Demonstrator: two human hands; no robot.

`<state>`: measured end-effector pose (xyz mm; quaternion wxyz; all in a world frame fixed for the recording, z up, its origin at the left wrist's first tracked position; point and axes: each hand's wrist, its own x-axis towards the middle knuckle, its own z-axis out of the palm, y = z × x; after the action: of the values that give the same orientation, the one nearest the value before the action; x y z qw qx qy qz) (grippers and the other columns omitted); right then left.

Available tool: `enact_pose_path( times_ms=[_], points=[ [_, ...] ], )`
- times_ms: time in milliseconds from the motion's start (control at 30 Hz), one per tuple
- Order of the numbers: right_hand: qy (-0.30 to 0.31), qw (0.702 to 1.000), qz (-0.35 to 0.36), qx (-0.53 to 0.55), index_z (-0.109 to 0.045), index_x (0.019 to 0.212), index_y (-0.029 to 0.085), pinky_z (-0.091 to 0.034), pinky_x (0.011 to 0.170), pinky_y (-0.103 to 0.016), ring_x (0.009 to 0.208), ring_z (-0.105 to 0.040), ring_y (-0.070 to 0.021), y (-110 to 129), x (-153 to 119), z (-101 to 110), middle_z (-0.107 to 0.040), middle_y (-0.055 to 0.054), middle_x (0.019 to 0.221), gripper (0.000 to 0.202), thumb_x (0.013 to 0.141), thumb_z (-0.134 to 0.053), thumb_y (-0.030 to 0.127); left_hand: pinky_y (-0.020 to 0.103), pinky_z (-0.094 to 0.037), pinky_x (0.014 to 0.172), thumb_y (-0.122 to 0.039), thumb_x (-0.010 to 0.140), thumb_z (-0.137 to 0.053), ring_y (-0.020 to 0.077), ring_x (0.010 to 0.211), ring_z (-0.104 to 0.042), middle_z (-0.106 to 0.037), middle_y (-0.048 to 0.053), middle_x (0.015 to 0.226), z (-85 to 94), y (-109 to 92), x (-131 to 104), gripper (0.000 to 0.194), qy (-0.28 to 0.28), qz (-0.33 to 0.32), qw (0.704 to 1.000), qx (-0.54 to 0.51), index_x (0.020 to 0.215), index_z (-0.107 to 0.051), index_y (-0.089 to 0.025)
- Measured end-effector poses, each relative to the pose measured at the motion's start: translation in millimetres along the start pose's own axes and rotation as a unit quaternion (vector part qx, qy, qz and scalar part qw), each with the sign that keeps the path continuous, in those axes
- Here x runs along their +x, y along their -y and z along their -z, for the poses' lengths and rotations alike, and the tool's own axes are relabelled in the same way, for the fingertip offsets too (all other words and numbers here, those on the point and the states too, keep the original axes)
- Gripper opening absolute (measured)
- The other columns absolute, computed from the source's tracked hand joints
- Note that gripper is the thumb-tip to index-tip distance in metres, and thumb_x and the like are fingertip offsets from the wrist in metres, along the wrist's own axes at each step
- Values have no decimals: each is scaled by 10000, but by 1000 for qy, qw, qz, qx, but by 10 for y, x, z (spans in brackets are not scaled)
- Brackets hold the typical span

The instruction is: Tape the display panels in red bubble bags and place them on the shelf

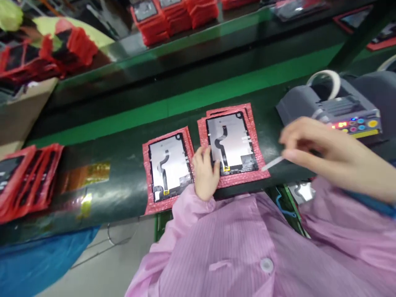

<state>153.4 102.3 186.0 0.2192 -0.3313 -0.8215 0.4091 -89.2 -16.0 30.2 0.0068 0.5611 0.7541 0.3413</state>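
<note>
Blurred red digits [340, 124] on grey machine [343, 108]

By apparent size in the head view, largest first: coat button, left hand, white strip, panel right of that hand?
Panel
Left hand
White strip and coat button: unranked; the strip looks longer, the button broader.

Dark bench [126, 159], grey floor [123, 260], green strip [148, 112], apparently a shelf [130, 47]

Dark glossy bench [126, 161] — red-wrapped stack [31, 181] at left, two silver-backed panels [236, 142] on pink wrap [244, 178], grey machine [297, 103] at right
</note>
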Motion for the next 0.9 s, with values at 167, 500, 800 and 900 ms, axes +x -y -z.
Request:
enact_pose_path(
  times_ms=[167, 500, 800, 900],
  points=[
    [211, 977, 9, -40, -590, 679, 77, -403, 700, -185, 732, -545, -27, -349, 1806, -570, -596, 50, 801, 386, 881, -620, 404, 538, -436, 1055, -333, 983, -510, 339, 1282, -462, -521, 169, 1400, -142, -246, -180, 324, 3, 0, 998, 69, 1242, -655, -204],
    [536, 830, -49, -143, -646, 679, 34, -326, 621, -155, 576, -464, 2, -419, 2463, -1307, -563, 105, 623, 207, 715, -787, 180, 499, -463, 1007, -216, 943, -539, 320, 1257, -503, -589, 132, 1396, -320, -197, -237, 338, -48, 0, 995, 91, 1247, -687, -215],
    [548, 820, -61, -154, -678, 718, 20, -310, 625, -143, 607, -460, 3, -424, 2531, -1400, -570, 100, 650, 167, 675, -803, 123, 504, -475, 983, -232, 935, -551, 319, 1241, -527, -591, 89, 1425, -282, -212, -221, 359, -28, -5, 994, 106, 1271, -677, -239],
    [475, 871, -66, -109, -639, 694, 9, -340, 666, -132, 672, -511, 13, -746, 2628, -1478, -577, 89, 730, 242, 755, -746, 218, 524, -450, 1014, -230, 939, -540, 325, 1270, -512, -568, 91, 1451, -274, -213, -212, 378, -8, 2, 996, 87, 1296, -664, -235]
  ],
)
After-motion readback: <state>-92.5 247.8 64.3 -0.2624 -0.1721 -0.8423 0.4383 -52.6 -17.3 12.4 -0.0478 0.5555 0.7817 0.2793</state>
